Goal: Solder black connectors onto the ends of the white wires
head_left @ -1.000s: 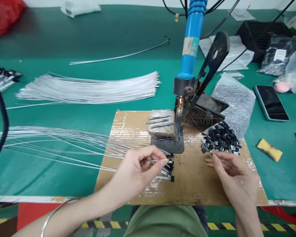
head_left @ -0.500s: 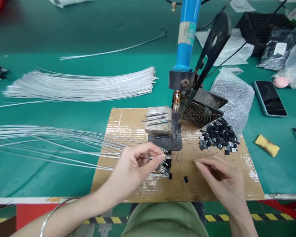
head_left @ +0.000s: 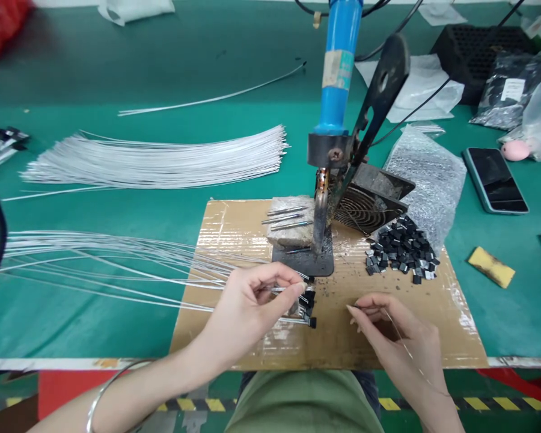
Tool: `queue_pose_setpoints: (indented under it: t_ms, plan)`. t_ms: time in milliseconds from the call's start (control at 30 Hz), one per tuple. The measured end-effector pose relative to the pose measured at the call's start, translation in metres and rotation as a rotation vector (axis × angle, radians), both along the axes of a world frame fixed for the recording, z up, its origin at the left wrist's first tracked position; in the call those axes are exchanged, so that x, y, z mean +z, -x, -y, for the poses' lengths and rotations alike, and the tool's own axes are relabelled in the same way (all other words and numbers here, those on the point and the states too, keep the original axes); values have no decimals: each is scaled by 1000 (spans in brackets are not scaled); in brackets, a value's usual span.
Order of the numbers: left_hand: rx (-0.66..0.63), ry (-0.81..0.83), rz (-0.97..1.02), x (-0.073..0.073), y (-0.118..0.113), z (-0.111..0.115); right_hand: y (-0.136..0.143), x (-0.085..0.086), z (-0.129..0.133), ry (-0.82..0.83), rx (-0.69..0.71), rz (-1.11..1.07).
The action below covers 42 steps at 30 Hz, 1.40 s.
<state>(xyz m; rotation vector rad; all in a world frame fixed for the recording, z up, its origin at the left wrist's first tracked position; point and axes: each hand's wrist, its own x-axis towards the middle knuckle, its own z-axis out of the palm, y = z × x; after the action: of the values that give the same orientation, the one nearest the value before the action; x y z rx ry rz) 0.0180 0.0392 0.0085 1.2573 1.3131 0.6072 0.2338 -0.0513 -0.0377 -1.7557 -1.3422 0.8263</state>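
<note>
My left hand (head_left: 252,307) is closed in a pinch on a white wire, above a row of black connectors (head_left: 307,305) on white wires (head_left: 117,264). Part of this row is hidden under the fingers. My right hand (head_left: 401,337) hovers over the cardboard with thumb and forefinger pinched. A thin solder wire (head_left: 406,346) runs from its fingers across the palm to the wrist; whether the fingertips also hold a small part cannot be seen. The blue-handled soldering iron (head_left: 338,78) stands clamped, tip down, over a dark metal plate (head_left: 322,264) beyond my left hand.
Behind the cardboard (head_left: 342,355) lies a bundle of white wires (head_left: 162,159). A block with metal rods (head_left: 286,237) and a small fan (head_left: 365,204) flank the iron. Loose black connectors (head_left: 403,246) are heaped right, near a yellow sponge (head_left: 491,266) and a phone (head_left: 496,180).
My right hand has shifted left and slightly down. The lone black connector that lay on the cardboard between my hands no longer shows. My left hand stays nearly in place.
</note>
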Motion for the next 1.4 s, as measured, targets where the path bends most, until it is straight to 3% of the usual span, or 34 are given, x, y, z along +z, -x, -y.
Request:
queue_pose_setpoints:
  t_ms: [100, 300, 400, 833, 1400]
  plan:
    - [3, -10, -18, -1, -1, 1, 9, 3, -3, 32, -80, -208]
    - [-24, -39, -33, -4, -1, 3, 34, 8, -20, 76, 12, -611]
    - [-33, -77, -24, -3, -1, 4, 43, 8, -26, 116, 22, -711]
    - [-45, -102, -34, -6, -3, 9, 48, 6, -27, 114, 14, -816]
    - [2, -11, 15, -3, -7, 10, 50, 4, -25, 70, 10, -797]
